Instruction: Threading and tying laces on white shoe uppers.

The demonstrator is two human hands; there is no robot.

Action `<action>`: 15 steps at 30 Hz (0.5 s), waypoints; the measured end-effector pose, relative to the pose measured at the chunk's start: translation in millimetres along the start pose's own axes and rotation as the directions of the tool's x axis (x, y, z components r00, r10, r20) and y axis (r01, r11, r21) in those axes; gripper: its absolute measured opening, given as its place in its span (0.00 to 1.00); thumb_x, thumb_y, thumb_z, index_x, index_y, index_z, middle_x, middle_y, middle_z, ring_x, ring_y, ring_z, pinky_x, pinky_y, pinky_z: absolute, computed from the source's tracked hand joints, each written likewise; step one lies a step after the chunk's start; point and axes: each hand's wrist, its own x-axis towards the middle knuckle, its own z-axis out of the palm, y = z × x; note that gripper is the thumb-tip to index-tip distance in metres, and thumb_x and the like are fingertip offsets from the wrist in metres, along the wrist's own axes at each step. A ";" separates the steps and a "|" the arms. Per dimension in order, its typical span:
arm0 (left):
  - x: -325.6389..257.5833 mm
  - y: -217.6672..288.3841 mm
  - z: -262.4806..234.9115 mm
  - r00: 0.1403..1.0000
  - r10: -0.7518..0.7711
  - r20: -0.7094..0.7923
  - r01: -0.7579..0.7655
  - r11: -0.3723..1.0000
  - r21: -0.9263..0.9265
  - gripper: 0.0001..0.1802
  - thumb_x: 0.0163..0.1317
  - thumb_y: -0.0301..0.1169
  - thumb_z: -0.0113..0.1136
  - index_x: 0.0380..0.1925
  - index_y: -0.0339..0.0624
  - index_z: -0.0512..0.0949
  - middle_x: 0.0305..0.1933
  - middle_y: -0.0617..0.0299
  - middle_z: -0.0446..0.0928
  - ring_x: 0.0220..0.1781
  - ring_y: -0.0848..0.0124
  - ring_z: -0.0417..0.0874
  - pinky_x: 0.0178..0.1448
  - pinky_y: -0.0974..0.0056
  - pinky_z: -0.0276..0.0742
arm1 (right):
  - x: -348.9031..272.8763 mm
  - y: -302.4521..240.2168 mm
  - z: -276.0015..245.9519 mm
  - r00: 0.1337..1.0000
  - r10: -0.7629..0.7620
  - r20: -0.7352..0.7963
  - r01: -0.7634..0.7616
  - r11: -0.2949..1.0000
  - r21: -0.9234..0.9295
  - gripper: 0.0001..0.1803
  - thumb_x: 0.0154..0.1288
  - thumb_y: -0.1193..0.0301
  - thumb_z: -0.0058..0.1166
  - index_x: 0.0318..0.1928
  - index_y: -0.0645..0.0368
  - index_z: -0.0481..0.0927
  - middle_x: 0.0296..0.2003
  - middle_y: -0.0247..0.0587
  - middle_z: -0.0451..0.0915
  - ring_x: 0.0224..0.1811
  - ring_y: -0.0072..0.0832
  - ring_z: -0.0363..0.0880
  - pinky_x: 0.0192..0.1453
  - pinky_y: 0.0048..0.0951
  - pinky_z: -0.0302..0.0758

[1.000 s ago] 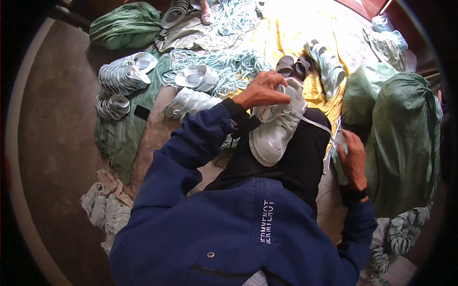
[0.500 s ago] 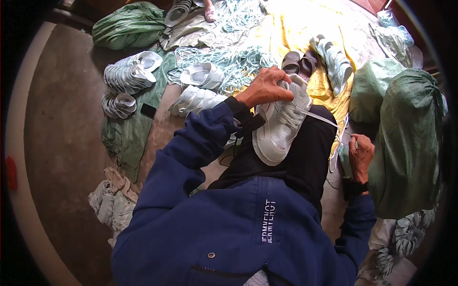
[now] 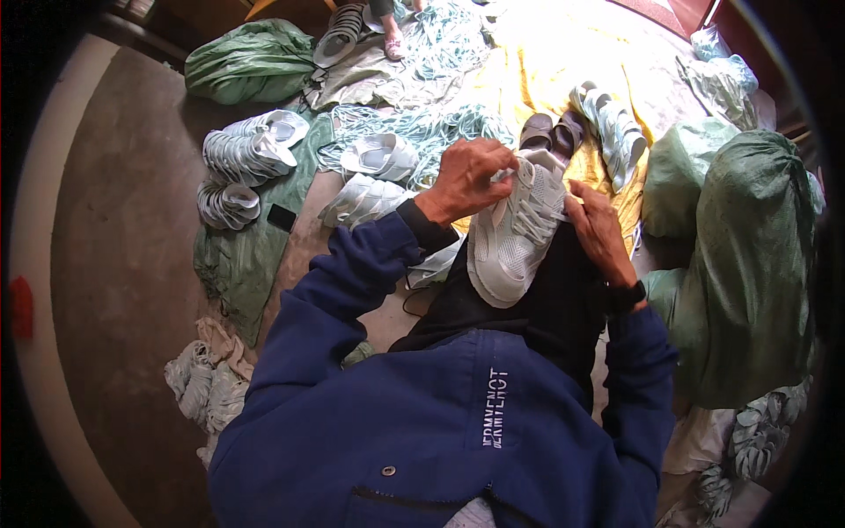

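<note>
A white mesh sneaker [image 3: 506, 255] rests on my dark-trousered thigh, toe toward me, with a white shoelace [image 3: 535, 218] crossing its front. My left hand [image 3: 471, 180] is closed, its thumb and fingers pinching the sneaker's left collar edge near the upper eyelets. On the opposite side, my right hand [image 3: 600, 227] is closed against the eyelet row, fingertips pinched at the shoelace. Those fingers partly hide the lace there. The tongue stands up at the far end of the opening.
Nested white shoe uppers [image 3: 246, 145] lie left on a green sheet beside a black phone [image 3: 281, 218]. More uppers [image 3: 361, 201] sit nearer. Loose pale laces [image 3: 431, 123] spread ahead. Brown sandals [image 3: 552, 134] rest on yellow cloth. Full green sacks [image 3: 753, 264] stand right. Another person's foot [image 3: 395, 44] shows far off.
My right hand has come in from the right, where it held the lace stretched out, to the sneaker's side. My left hand has shifted slightly along the collar, left and toward me.
</note>
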 end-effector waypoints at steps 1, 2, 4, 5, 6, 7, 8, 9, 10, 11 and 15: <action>0.6 0.6 -1.3 0.999 0.030 0.033 -0.032 0.997 0.068 0.09 0.44 0.28 0.62 0.29 0.45 0.78 0.25 0.61 0.75 0.31 0.62 0.80 0.37 0.59 0.73 | 6.1 2.1 3.6 0.995 0.063 0.076 -0.070 0.993 0.100 0.17 0.65 0.67 0.46 0.50 0.63 0.76 0.39 0.56 0.79 0.45 0.49 0.77 0.50 0.40 0.71; 1.7 0.0 -2.5 0.996 0.057 0.067 -0.066 0.989 0.134 0.09 0.43 0.28 0.62 0.28 0.46 0.78 0.24 0.62 0.74 0.31 0.62 0.79 0.36 0.59 0.73 | 10.6 4.3 6.9 0.987 0.100 0.129 -0.125 0.972 0.200 0.18 0.66 0.65 0.43 0.50 0.63 0.76 0.39 0.57 0.79 0.45 0.49 0.78 0.48 0.41 0.71; 3.4 -2.9 -3.5 0.995 0.052 0.090 -0.067 0.982 0.179 0.10 0.43 0.29 0.62 0.30 0.47 0.78 0.25 0.62 0.74 0.31 0.62 0.79 0.35 0.59 0.72 | 14.4 8.2 9.2 0.975 0.076 0.208 -0.116 0.975 0.190 0.19 0.68 0.63 0.40 0.50 0.62 0.77 0.39 0.59 0.79 0.45 0.48 0.78 0.48 0.41 0.71; 4.9 -5.8 -3.3 0.996 0.058 0.071 -0.066 0.990 0.123 0.11 0.43 0.29 0.62 0.32 0.47 0.78 0.27 0.61 0.74 0.32 0.61 0.79 0.36 0.59 0.72 | 15.1 9.0 10.3 0.968 0.099 0.232 -0.137 0.978 0.154 0.19 0.67 0.63 0.41 0.49 0.62 0.77 0.38 0.59 0.79 0.45 0.48 0.78 0.49 0.41 0.71; 7.0 -9.6 -2.5 0.997 0.065 0.051 -0.069 0.995 0.066 0.13 0.43 0.29 0.62 0.33 0.47 0.78 0.30 0.61 0.75 0.33 0.61 0.79 0.36 0.59 0.73 | 15.7 9.2 11.2 0.972 0.116 0.207 -0.142 0.983 0.119 0.19 0.67 0.62 0.41 0.49 0.62 0.77 0.38 0.59 0.79 0.45 0.48 0.78 0.49 0.41 0.71; 10.1 -14.3 -1.6 0.995 0.082 0.048 -0.085 0.995 0.047 0.14 0.45 0.30 0.61 0.36 0.47 0.77 0.34 0.59 0.75 0.34 0.60 0.79 0.38 0.59 0.74 | 16.4 8.5 12.4 0.960 0.121 0.252 -0.154 0.981 0.115 0.19 0.67 0.62 0.41 0.49 0.62 0.77 0.38 0.59 0.79 0.45 0.48 0.78 0.49 0.41 0.71; 12.0 -19.4 -1.9 0.996 0.070 0.053 -0.072 0.996 0.049 0.14 0.45 0.30 0.61 0.36 0.47 0.77 0.34 0.59 0.75 0.34 0.60 0.79 0.38 0.59 0.74 | 17.4 7.2 13.8 0.981 0.101 0.166 -0.118 0.988 0.097 0.19 0.67 0.62 0.43 0.47 0.63 0.78 0.38 0.58 0.79 0.44 0.48 0.78 0.49 0.40 0.71; 13.5 -24.0 -2.4 0.990 0.012 0.142 -0.013 1.000 0.007 0.13 0.47 0.31 0.61 0.36 0.46 0.77 0.34 0.58 0.75 0.34 0.60 0.79 0.38 0.60 0.74 | 19.5 5.5 14.8 0.992 0.097 0.075 -0.101 0.993 0.056 0.19 0.67 0.61 0.44 0.45 0.63 0.79 0.37 0.57 0.80 0.43 0.48 0.78 0.49 0.40 0.72; 13.6 -27.3 -3.1 0.980 -0.019 0.197 0.025 0.999 -0.027 0.13 0.48 0.31 0.61 0.36 0.45 0.77 0.34 0.57 0.75 0.35 0.60 0.79 0.38 0.60 0.75 | 23.1 3.7 15.4 0.994 0.073 0.082 -0.080 0.994 0.076 0.19 0.67 0.61 0.44 0.45 0.63 0.79 0.37 0.57 0.80 0.43 0.48 0.78 0.49 0.40 0.72; 12.1 -28.2 -3.1 0.972 -0.052 0.229 0.074 0.993 -0.087 0.11 0.51 0.32 0.60 0.35 0.42 0.76 0.33 0.57 0.74 0.34 0.62 0.79 0.37 0.61 0.75 | 28.3 1.5 15.2 0.998 0.015 0.068 -0.021 0.995 0.096 0.18 0.67 0.62 0.46 0.45 0.66 0.79 0.36 0.54 0.80 0.41 0.43 0.79 0.47 0.37 0.72; -12.7 -14.8 -3.1 0.976 -0.172 0.134 0.197 0.961 -0.193 0.11 0.51 0.33 0.60 0.31 0.39 0.74 0.31 0.57 0.73 0.33 0.63 0.78 0.36 0.63 0.74 | 56.3 -11.7 8.1 0.990 0.134 0.037 -0.133 0.990 -0.036 0.17 0.66 0.63 0.50 0.39 0.66 0.81 0.36 0.51 0.82 0.40 0.40 0.80 0.45 0.34 0.74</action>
